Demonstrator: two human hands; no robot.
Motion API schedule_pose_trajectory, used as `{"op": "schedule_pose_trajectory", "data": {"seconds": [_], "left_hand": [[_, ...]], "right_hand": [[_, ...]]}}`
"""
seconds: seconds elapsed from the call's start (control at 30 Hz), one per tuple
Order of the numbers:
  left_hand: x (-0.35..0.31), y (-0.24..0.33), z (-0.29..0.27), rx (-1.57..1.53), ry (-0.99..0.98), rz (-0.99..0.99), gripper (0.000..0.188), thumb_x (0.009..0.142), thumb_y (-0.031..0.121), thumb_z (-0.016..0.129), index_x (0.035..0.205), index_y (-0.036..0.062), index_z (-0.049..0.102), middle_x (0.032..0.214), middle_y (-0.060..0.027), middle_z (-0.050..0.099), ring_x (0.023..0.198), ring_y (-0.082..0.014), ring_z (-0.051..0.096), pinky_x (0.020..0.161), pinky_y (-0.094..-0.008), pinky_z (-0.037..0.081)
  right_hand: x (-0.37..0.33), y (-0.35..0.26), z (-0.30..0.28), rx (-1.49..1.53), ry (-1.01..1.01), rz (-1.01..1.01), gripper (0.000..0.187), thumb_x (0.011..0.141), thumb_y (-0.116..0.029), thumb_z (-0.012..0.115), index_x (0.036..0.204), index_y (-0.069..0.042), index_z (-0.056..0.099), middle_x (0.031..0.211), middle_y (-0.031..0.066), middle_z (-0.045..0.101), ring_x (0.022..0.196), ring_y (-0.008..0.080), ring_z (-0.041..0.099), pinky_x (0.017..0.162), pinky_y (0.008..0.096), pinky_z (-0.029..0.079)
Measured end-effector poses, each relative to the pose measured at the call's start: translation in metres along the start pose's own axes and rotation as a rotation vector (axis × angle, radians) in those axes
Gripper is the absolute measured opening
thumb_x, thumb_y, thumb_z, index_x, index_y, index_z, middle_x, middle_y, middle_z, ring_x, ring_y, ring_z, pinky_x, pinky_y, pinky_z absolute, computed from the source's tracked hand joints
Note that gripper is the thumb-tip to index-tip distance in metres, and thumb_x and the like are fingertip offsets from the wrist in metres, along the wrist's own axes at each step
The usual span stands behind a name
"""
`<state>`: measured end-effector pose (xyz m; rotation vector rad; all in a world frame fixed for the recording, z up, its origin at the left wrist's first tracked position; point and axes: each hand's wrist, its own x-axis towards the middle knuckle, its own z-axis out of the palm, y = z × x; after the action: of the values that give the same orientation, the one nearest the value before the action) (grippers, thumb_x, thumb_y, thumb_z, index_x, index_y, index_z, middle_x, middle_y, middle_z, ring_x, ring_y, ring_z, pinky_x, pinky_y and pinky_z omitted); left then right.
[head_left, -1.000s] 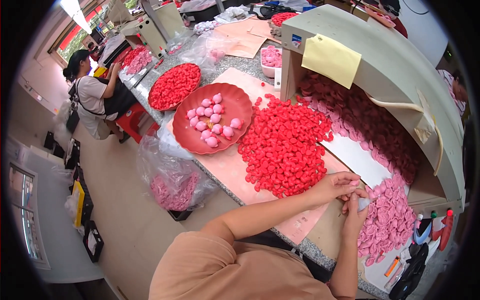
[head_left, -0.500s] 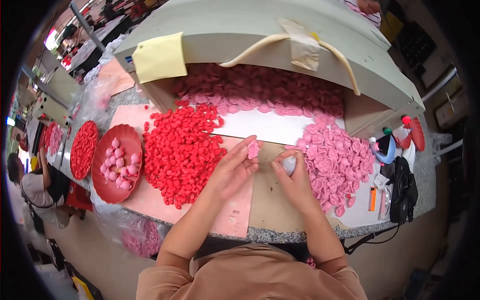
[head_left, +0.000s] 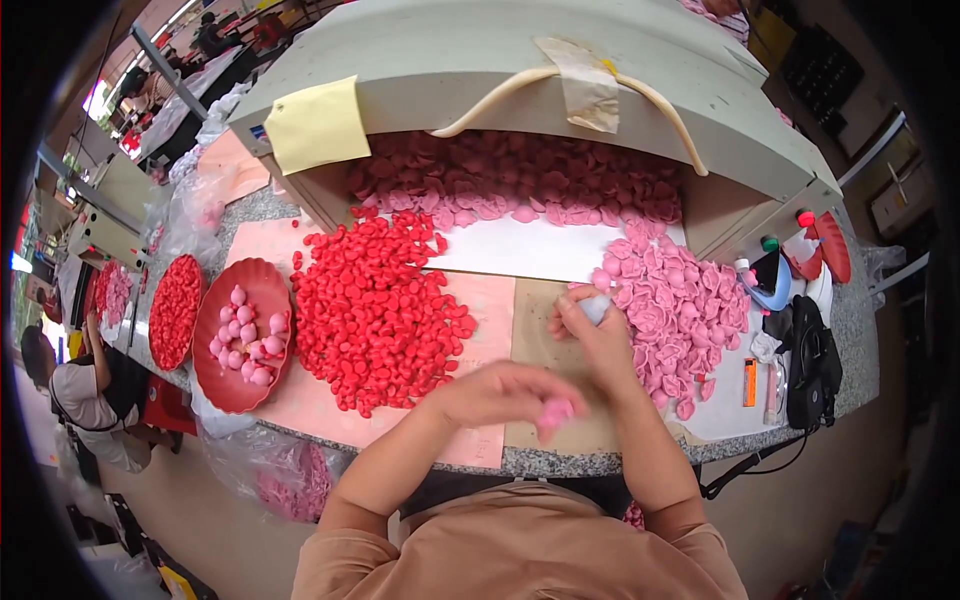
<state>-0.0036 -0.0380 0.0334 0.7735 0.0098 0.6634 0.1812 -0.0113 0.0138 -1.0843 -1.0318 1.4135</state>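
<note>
My left hand [head_left: 498,393], a little blurred, pinches a small pink petal-like piece [head_left: 556,411] low over the brown board. In my right hand [head_left: 598,343] is a small whitish bottle [head_left: 597,308], its lower part hidden by the fingers. Just right of that hand spreads a heap of pink cupped pieces [head_left: 675,305]. A pile of small red pieces [head_left: 375,315] lies left of my left forearm. Farther left, a red scalloped plate [head_left: 237,385] bears several round pink pieces [head_left: 247,335].
A grey box-like hood [head_left: 520,65] stands over more pink pieces [head_left: 520,170] at the back. Beyond the plate sits another dish of red pieces [head_left: 174,312]. An orange lighter [head_left: 749,382] and a black bag [head_left: 809,365] lie at the right. A seated person [head_left: 90,395] is at far left.
My left hand has come down and toward me, carrying the pink piece to the right, below my right hand. My right hand keeps the bottle and has shifted slightly.
</note>
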Motion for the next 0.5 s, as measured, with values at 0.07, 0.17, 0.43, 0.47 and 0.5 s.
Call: {"op": "schedule_pose_trajectory", "data": {"seconds": [0.07,0.17,0.43,0.47,0.5], "left_hand": [[0.003,-0.001,0.008,0.310,-0.273,-0.369,0.032,0.095,0.012,0.051,0.125,0.0010,0.052,0.122,-0.0089,0.057,0.094,-0.0119,0.059,0.082,-0.0273,0.050],[0.002,-0.004,0.014,0.177,-0.311,-0.413,0.035,0.092,0.010,0.055,0.125,-0.0033,0.051,0.122,-0.0091,0.057,0.093,-0.0124,0.059,0.084,-0.0276,0.050],[0.000,-0.005,0.007,0.123,-0.402,-0.375,0.036,0.093,0.009,0.054,0.126,-0.0029,0.050,0.124,-0.0100,0.055,0.093,-0.0118,0.059,0.084,-0.0270,0.049],[-0.002,-0.004,0.006,0.108,-0.407,-0.363,0.036,0.093,0.009,0.054,0.126,-0.0031,0.050,0.124,-0.0102,0.055,0.094,-0.0116,0.058,0.085,-0.0270,0.049],[-0.004,-0.002,0.006,0.112,-0.404,-0.353,0.036,0.093,0.009,0.054,0.126,-0.0031,0.050,0.124,-0.0102,0.055,0.094,-0.0116,0.058,0.085,-0.0270,0.049]], "right_hand": [[0.005,0.008,0.014,-0.090,-0.035,0.000,0.015,0.088,-0.017,0.063,0.095,-0.003,0.063,0.082,0.0042,0.064,0.076,0.0092,0.060,0.065,0.0241,0.049],[0.015,0.013,0.041,-0.444,-0.222,-0.156,0.018,0.084,-0.017,0.066,0.093,-0.001,0.062,0.083,0.0076,0.063,0.078,0.0165,0.062,0.069,0.0291,0.048],[0.045,0.012,0.088,-0.947,-0.380,-0.268,0.026,0.079,-0.020,0.070,0.092,0.001,0.061,0.088,0.0185,0.059,0.083,0.0340,0.058,0.075,0.0395,0.046],[0.048,0.012,0.090,-0.971,-0.377,-0.210,0.027,0.079,-0.021,0.070,0.092,0.001,0.061,0.089,0.0190,0.059,0.084,0.0344,0.058,0.076,0.0405,0.045],[0.049,0.012,0.089,-0.976,-0.387,-0.215,0.027,0.079,-0.021,0.070,0.092,0.001,0.061,0.089,0.0190,0.059,0.084,0.0344,0.058,0.076,0.0405,0.045]]}}
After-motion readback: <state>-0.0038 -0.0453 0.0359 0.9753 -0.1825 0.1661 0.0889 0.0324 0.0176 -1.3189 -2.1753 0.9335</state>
